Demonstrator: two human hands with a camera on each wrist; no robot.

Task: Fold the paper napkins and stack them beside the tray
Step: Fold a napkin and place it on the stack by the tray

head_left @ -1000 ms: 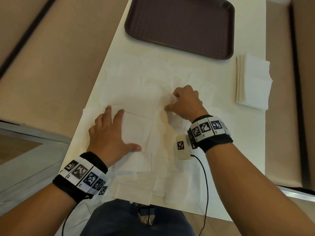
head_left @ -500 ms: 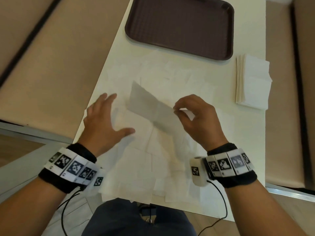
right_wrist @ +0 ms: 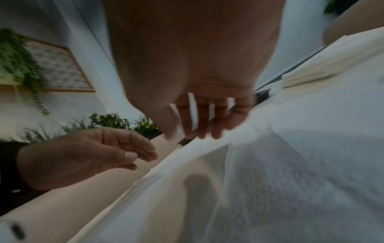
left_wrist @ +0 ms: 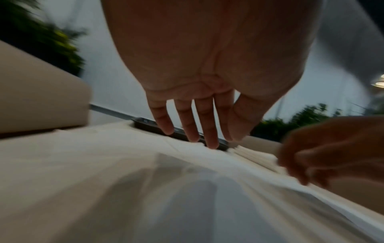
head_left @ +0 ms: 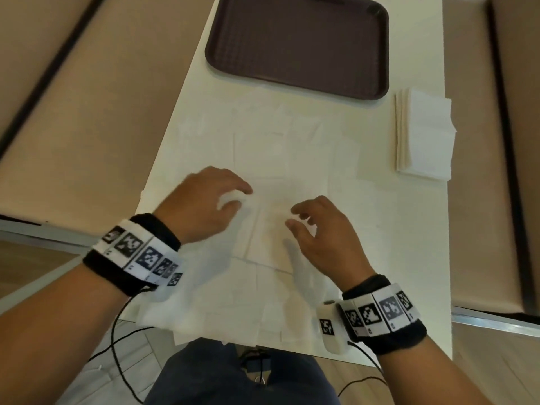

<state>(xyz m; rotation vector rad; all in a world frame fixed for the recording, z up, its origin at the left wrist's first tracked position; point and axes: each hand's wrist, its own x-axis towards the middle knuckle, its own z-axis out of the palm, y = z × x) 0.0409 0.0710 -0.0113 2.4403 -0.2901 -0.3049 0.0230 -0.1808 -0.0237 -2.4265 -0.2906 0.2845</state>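
Observation:
Several loose white paper napkins (head_left: 280,147) lie spread over the white table (head_left: 409,229). One napkin (head_left: 271,229) lies flat between my hands near the front. My left hand (head_left: 233,197) hovers at its left edge with relaxed fingers (left_wrist: 209,131) and holds nothing. My right hand (head_left: 295,219) sits at its right edge, its fingers (right_wrist: 204,128) loosely curled just above the paper; I see nothing pinched. A neat stack of folded napkins (head_left: 423,138) sits at the right, just below the dark brown tray (head_left: 298,45). Both wrist views are motion-blurred.
Beige bench seats run along the left (head_left: 87,112) and right (head_left: 482,200) of the narrow table. The stack lies close to the table's right edge. Black cables (head_left: 122,346) hang from my wristbands over my lap.
Half a second ago my right hand pinched a napkin and held it lifted; now that napkin lies flat. Both hands have drawn back toward me and closer together.

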